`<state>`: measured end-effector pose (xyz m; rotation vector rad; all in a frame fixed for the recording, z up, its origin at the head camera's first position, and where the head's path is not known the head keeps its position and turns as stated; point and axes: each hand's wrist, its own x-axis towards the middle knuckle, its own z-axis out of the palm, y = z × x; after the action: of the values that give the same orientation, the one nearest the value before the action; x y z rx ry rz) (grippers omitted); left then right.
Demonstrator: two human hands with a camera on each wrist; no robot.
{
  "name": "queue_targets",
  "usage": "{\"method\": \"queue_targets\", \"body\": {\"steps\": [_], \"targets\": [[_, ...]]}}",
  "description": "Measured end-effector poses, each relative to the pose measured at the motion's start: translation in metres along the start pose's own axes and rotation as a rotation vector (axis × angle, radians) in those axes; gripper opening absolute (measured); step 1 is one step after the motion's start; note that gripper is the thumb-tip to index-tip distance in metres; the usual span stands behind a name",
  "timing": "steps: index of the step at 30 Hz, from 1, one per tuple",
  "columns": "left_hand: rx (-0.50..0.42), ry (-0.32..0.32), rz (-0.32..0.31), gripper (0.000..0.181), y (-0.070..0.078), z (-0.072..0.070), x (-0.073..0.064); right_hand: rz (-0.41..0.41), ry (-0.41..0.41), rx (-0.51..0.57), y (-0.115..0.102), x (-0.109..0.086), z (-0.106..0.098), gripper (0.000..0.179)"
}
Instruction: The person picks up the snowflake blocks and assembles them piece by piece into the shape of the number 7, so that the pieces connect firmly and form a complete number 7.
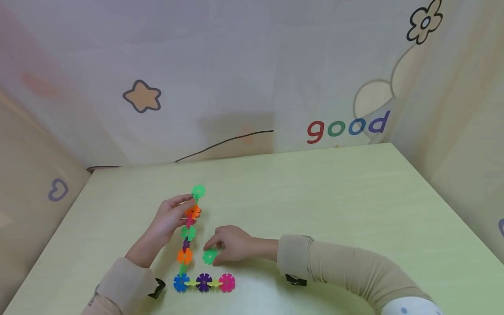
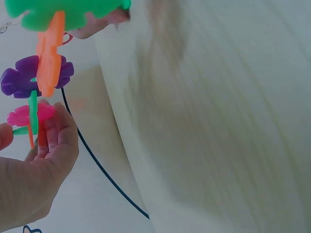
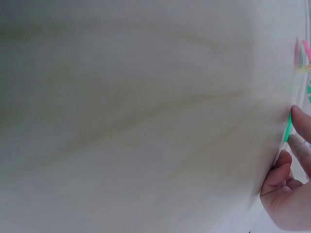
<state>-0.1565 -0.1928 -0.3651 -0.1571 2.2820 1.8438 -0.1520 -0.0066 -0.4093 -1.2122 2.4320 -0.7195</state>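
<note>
Notched plastic snowflake discs are linked into an L-shaped chain (image 1: 188, 233). My left hand (image 1: 169, 218) grips the chain's far arm near an orange disc (image 1: 193, 211), with a green disc (image 1: 198, 191) at the end beyond the fingers. In the left wrist view, the thumb and curled fingers are around a pink disc (image 2: 29, 115). My right hand (image 1: 232, 245) pinches a loose green disc (image 1: 210, 257) by its edge, just right of the chain. A blue disc (image 1: 181, 283) forms the corner; the short arm runs right through a purple disc (image 1: 204, 283) to a pink disc (image 1: 227, 283).
The pale wooden table (image 1: 315, 197) meets a printed cloth backdrop (image 1: 236, 65) at its far edge, and similar cloth stands at both sides. Black straps hang at the left cuff (image 1: 130, 280) and the right cuff (image 1: 295, 258).
</note>
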Motion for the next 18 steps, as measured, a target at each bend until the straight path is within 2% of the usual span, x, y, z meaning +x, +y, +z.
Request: {"method": "queue_targets", "body": {"steps": [5,10,18], "targets": [[-0.007,-0.017,0.008,0.049,0.0,0.001,0.0,0.035,0.009,0.008,-0.001,0.0,0.0,0.022],[-0.011,-0.054,0.029,0.048,-0.001,0.004,-0.001,0.092,0.022,0.134,0.002,-0.004,-0.004,0.019],[0.013,-0.147,0.079,0.045,-0.001,0.013,-0.002,0.067,0.004,0.272,0.017,-0.019,-0.021,0.009]]}}
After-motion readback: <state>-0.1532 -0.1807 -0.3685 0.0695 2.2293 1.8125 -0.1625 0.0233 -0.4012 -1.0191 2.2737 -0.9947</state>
